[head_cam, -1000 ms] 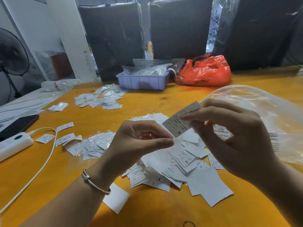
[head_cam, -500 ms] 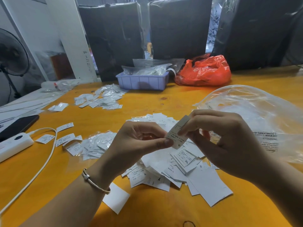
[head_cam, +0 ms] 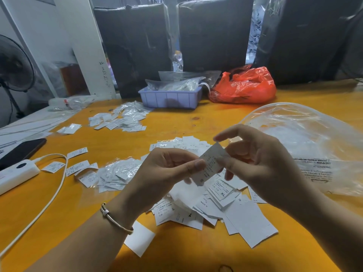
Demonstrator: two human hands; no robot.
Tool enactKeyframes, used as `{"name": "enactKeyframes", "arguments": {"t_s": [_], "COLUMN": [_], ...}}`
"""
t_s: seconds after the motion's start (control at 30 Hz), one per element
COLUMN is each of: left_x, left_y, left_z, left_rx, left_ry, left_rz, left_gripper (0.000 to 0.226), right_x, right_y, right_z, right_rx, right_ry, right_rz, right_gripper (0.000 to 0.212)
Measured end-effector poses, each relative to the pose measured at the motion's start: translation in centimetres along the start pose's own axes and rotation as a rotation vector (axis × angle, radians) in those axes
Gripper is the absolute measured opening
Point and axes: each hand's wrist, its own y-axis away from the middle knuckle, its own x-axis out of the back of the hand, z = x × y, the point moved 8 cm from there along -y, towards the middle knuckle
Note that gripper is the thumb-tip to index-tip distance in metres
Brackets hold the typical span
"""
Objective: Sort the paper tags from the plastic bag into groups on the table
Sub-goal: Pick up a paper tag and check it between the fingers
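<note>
One white printed paper tag [head_cam: 209, 163] is held above the table between both hands. My left hand [head_cam: 167, 173] pinches its left edge with thumb and forefinger. My right hand [head_cam: 259, 163] grips its right side, the forefinger lifted off. Under the hands lies a loose heap of white tags [head_cam: 216, 201], some marked XL and S. A large clear plastic bag [head_cam: 306, 138] lies to the right, touching the heap. Sorted groups sit to the left: small bagged tags [head_cam: 115, 173], a few single tags [head_cam: 76, 165] and a farther pile [head_cam: 121, 119].
The orange table [head_cam: 186, 122] carries a lilac tray [head_cam: 169, 98] with clear bags and a red plastic bag [head_cam: 245, 85] at the back. At the left lie a black phone [head_cam: 21, 150], a white power bank [head_cam: 17, 173] and its cable [head_cam: 49, 197]. A fan [head_cam: 11, 67] stands far left.
My right hand brought the tag down and left from its raised position to my left hand. Both hands now hold it, lower and tilted over the heap.
</note>
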Motion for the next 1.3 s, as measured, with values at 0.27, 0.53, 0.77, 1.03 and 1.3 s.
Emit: {"name": "enactKeyframes", "arguments": {"t_s": [0.27, 0.53, 0.77, 1.03, 1.3], "left_x": [-0.1, -0.3, -0.6, -0.9, -0.5], "left_y": [-0.1, -0.1, -0.2, 0.0, -0.3], "left_z": [-1.0, -1.6, -1.7, -2.3, -2.0], "left_rx": [0.124, 0.172, 0.143, 0.261, 0.195], "left_ry": [0.017, 0.016, 0.021, 0.072, 0.053], "left_rz": [-0.037, -0.068, -0.06, -0.183, -0.124], "left_gripper": [0.033, 0.033, 0.029, 0.023, 0.021], "right_x": [0.1, -2.2, -3.5, -2.3, 0.0], "right_y": [-0.1, 0.3, 0.7, 0.3, 0.6], "right_z": [1.6, 2.1, 2.5, 3.2, 0.9], "right_rx": [-0.144, -0.217, -0.197, -0.205, 0.064], "right_ry": [-0.203, -0.188, -0.226, -0.237, 0.114], "right_rz": [-0.009, -0.15, -0.169, -0.125, 0.193], "right_gripper": [0.023, 0.027, 0.024, 0.021, 0.01]}}
